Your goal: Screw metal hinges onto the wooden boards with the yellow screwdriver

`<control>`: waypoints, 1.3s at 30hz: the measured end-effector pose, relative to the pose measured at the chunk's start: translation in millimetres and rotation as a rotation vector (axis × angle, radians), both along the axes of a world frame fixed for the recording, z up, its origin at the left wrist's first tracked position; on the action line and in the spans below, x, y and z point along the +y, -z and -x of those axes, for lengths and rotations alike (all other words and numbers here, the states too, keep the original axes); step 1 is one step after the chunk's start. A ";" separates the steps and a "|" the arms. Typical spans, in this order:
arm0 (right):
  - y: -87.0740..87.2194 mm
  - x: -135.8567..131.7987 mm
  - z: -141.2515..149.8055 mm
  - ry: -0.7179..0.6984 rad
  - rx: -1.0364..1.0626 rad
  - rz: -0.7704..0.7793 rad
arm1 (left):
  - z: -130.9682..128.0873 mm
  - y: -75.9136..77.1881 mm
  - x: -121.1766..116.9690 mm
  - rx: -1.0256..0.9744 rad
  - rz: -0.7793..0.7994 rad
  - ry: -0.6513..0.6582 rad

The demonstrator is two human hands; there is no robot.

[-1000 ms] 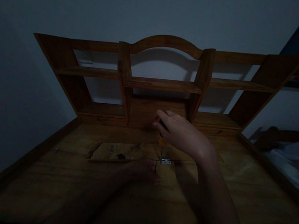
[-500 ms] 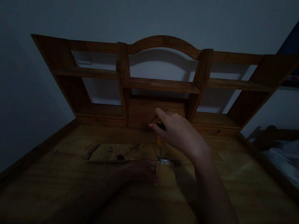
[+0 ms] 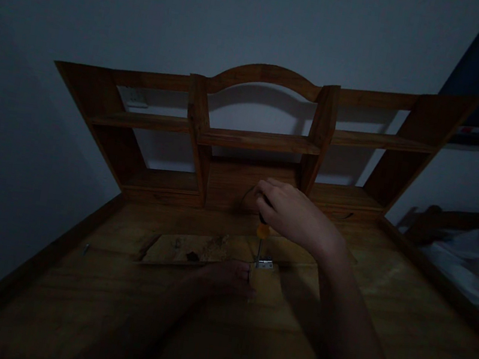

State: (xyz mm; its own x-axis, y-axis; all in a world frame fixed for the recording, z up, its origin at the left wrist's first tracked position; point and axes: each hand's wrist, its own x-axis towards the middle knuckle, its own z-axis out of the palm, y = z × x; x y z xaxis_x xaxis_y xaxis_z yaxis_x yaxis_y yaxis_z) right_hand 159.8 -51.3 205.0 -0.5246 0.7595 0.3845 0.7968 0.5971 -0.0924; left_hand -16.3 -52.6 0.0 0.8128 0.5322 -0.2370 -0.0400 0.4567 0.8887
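Observation:
My right hand (image 3: 284, 208) is wrapped around the handle of a screwdriver (image 3: 263, 230) with a yellow and black grip. The shaft points straight down, its tip at a small metal hinge (image 3: 266, 264). That hinge lies at the far edge of a light wooden block (image 3: 266, 287) on the desk. In deep shadow, my left hand (image 3: 226, 276) grips the block's left side; its fingers show only in part. Just beyond it lies a rough, damaged wooden board (image 3: 187, 249) with a dark hole.
A wooden shelf unit (image 3: 259, 141) with an arched top stands along the back of the desk (image 3: 80, 294), against the wall. A small metal piece (image 3: 86, 248), too dim to name, is at the left. White plastic-like material (image 3: 473, 256) lies beyond the right edge.
My right hand has shifted slightly right and turned, its fingers closing further over the handle. The screwdriver now stands more upright over the hinge. My left hand stays by the block.

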 end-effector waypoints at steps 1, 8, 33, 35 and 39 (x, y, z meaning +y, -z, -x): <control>0.2 1.1 -0.1 0.017 -0.011 -0.003 | 0.0 -1.2 -0.4 0.004 -0.001 -0.001; -0.1 -0.6 -1.8 0.125 -0.029 -0.029 | 0.4 -11.2 -4.4 -0.005 -0.012 0.016; 3.4 -3.6 6.9 0.038 -0.004 0.011 | -0.9 -7.4 -3.0 0.001 0.019 -0.009; 2.8 -3.7 7.0 0.065 -0.004 0.002 | -1.3 -6.5 -2.6 -0.016 0.019 0.002; 1.1 -3.5 4.4 0.008 0.007 -0.004 | -1.1 -3.4 -1.2 -0.028 0.016 0.006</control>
State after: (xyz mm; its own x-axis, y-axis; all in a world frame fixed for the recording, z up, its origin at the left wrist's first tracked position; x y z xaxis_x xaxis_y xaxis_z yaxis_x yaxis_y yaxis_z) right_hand 155.4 -54.8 203.9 -0.5156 0.7623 0.3912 0.8010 0.5909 -0.0958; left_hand -15.2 -53.8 3.4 0.8225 0.5236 -0.2221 -0.0621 0.4708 0.8801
